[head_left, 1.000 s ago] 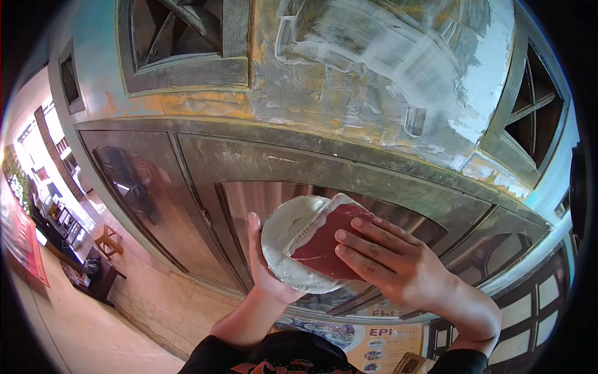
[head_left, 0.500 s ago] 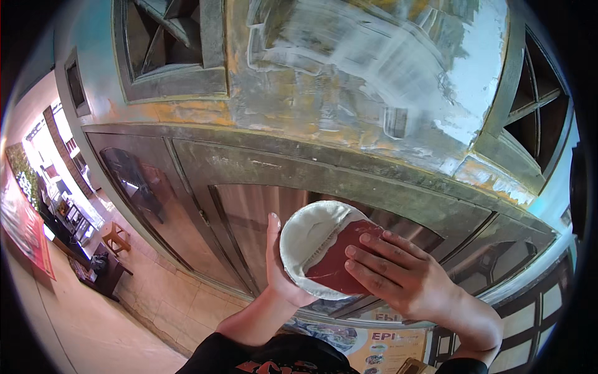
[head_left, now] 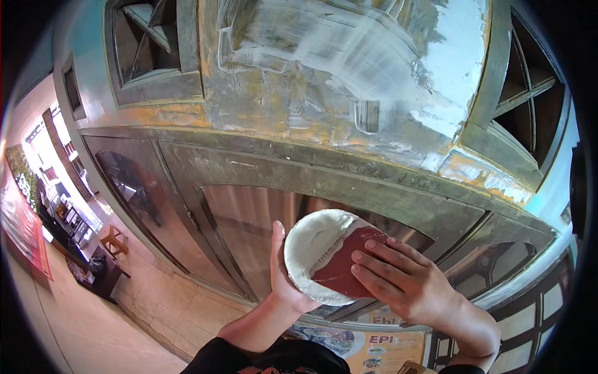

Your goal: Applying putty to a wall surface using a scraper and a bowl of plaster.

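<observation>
A round white container (head_left: 311, 246) of pale, creamy paste rests in my left hand (head_left: 289, 280), whose thumb is raised along the container's left side. My right hand (head_left: 405, 280) presses its fingers over a red flat scraper (head_left: 339, 262) that lies across the right part of the container. The scraper's left edge is coated in paste, with a toothed pattern along it. Its far side is partly hidden under my fingers.
Ahead is a wall (head_left: 317, 75) patched with grey and white filler, between wooden vents (head_left: 523, 93) above glazed wooden doors (head_left: 261, 168). At left are a tiled floor (head_left: 168, 311), wooden stool (head_left: 112, 240) and dark table (head_left: 106, 280). A printed banner (head_left: 392, 349) is below.
The container and both hands have moved down and a little right in the picture, while the wall has shifted left. The scraper's top corner, earlier jutting above the rim, now sits lower.
</observation>
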Motion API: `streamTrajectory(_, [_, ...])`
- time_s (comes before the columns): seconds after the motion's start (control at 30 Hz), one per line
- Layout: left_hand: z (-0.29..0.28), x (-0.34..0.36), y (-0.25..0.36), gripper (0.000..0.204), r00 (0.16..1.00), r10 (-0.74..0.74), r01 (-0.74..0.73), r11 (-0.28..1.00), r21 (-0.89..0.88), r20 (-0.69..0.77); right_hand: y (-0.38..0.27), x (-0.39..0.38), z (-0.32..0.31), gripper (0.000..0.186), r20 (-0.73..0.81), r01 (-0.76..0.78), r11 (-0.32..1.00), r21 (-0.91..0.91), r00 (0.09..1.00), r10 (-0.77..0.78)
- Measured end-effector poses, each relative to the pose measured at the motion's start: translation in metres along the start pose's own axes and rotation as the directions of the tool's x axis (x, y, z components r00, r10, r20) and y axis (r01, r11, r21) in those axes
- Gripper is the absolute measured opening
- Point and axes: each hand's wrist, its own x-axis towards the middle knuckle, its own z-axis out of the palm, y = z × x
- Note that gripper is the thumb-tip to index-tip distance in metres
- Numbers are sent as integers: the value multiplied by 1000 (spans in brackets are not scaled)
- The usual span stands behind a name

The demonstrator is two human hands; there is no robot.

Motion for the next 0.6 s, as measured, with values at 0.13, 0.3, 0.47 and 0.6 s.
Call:
streamTrajectory(0.13, [1, 0, -1, 99, 998, 43, -39, 994, 98, -37, 4, -5, 7, 45, -12, -13, 998, 57, 1000, 14])
streamTrajectory(0.3, [-9, 5, -4, 99, 1000, 14, -14, 1000, 2, -9, 7, -7, 11, 46, -16, -9, 998, 70, 1000, 10])
streamTrajectory(0.47, [-2, 9, -1, 99, 999, 21, -20, 999, 43, -34, 12, -6, 14, 46, -41, -21, 993, 117, 999, 26])
streamTrajectory(0.6, [-8, 11, 4, 97, 1000, -5, 5, 1000, 30, -12, 13, -2, 16, 46, -40, -21, 994, 109, 999, 25])
